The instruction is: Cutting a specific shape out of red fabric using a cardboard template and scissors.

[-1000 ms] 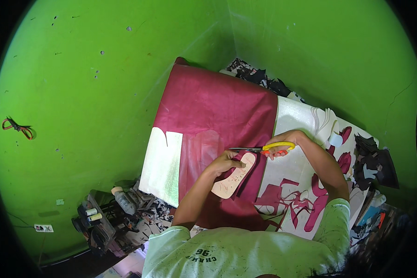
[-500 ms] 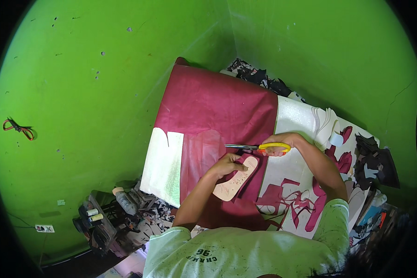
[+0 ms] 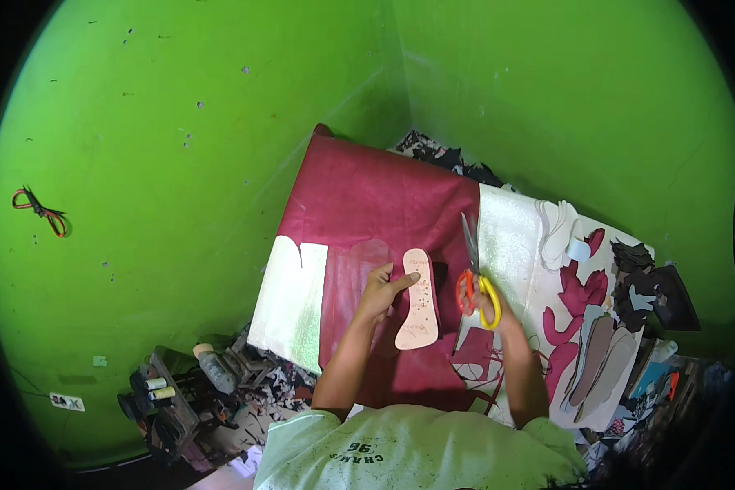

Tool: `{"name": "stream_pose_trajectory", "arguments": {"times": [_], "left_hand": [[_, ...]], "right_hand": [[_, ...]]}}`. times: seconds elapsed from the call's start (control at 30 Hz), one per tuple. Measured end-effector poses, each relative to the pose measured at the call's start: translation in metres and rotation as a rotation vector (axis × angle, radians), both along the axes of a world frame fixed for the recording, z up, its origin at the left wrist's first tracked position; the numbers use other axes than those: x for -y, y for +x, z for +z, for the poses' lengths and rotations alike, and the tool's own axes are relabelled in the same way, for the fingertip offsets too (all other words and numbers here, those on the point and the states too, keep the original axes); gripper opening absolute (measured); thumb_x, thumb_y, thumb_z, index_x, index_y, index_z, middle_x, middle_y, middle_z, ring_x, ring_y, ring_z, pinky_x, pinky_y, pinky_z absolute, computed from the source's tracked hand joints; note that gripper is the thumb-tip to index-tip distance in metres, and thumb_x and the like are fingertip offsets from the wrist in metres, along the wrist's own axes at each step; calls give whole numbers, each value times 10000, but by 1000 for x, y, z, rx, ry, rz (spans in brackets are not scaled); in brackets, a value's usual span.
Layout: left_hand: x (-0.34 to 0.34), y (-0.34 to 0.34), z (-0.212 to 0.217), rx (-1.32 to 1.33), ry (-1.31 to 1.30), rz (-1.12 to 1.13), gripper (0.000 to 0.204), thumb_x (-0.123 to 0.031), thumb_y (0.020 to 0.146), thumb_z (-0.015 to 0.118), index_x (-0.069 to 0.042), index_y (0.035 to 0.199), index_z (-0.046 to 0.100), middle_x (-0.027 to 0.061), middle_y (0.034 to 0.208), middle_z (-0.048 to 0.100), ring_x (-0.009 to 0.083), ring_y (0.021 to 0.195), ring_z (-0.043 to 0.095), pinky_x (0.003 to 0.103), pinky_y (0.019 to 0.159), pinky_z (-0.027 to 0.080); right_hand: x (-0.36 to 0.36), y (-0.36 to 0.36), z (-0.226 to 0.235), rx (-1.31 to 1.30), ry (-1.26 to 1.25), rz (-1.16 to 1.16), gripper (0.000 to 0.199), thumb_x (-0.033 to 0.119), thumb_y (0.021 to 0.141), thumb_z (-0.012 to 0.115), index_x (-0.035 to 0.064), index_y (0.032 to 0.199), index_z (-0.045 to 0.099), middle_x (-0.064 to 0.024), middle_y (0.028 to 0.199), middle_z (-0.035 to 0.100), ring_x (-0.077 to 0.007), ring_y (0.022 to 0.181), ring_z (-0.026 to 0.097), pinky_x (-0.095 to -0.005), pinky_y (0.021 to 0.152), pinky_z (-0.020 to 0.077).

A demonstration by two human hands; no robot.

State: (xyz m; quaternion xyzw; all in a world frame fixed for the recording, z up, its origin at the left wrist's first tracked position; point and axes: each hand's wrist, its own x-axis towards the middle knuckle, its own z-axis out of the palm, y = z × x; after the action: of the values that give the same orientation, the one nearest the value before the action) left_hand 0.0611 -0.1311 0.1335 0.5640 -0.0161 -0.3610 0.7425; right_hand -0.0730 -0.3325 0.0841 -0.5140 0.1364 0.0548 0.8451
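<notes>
My left hand [image 3: 376,296] grips a tan, sole-shaped template [image 3: 419,314] with small holes and red handwriting, thumb on top. A dark red edge shows along its right side, seemingly material held beneath it. Scissors [image 3: 469,241] with one orange and one yellow loop are in my right hand [image 3: 505,317], just right of the template and apart from it. Their blades point away from me and look nearly closed. Below both hands spreads a large maroon sheet [image 3: 376,188] over a white table [image 3: 506,237]. Part of the sheet is cut away at left.
White sole-shaped pieces [image 3: 557,233], maroon offcuts [image 3: 581,290], dark scraps [image 3: 635,294] and a stack of grey and brown sole shapes [image 3: 598,359] lie at right. Thread spools [image 3: 160,392] stand lower left. Other scissors [image 3: 37,209] hang on the green wall [image 3: 180,180].
My left hand has turned the template nearly upright in view. The scissors have swung from pointing left to pointing away and moved off the template. My view has shifted slightly.
</notes>
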Motion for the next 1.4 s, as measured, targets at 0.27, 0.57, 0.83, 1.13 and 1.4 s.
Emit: {"name": "stream_pose_trajectory", "arguments": {"times": [0.27, 0.57, 0.83, 1.13, 1.4], "left_hand": [[9, -24, 35, 127, -73, 178, 155, -20, 781, 650, 10, 931, 626, 69, 835, 655, 110, 710, 613, 245, 647, 491], [4, -58, 51, 66, -223, 413, 188, 0, 790, 632, 8, 975, 595, 88, 886, 637, 143, 762, 615, 266, 678, 505], [-44, -63, 65, 66, -193, 273, 271, 69, 733, 621, -2, 985, 548, 102, 904, 629, 176, 795, 623, 293, 699, 515], [-107, -31, 94, 411, 117, -455, 516, 119, 604, 675, -52, 1064, 515, 17, 759, 540, 82, 625, 526, 213, 524, 419], [-118, -38, 116, 434, -93, -1052, 612, 71, 665, 706, -24, 1187, 400, 34, 934, 563, 88, 822, 542, 216, 683, 449]], "right_hand": [[-63, -53, 14, 111, 269, -336, 360, 84, 730, 630, 45, 1043, 458, -57, 904, 509, -147, 717, 549, -253, 575, 459], [-78, -53, 41, 52, -257, -500, 349, 100, 672, 695, 27, 973, 534, 31, 747, 467, -74, 635, 424, -203, 568, 352], [-87, -54, 77, 31, -184, -664, 268, 84, 646, 691, 55, 845, 513, 48, 714, 379, -64, 631, 354, -216, 554, 312], [-88, -50, 149, 36, -359, -307, 255, 17, 652, 705, 41, 826, 521, 45, 697, 433, -38, 606, 395, -189, 542, 338], [-122, -40, 174, 99, -497, 6, 292, -25, 649, 711, 51, 861, 524, 49, 691, 508, -25, 590, 456, -185, 513, 366]]}}
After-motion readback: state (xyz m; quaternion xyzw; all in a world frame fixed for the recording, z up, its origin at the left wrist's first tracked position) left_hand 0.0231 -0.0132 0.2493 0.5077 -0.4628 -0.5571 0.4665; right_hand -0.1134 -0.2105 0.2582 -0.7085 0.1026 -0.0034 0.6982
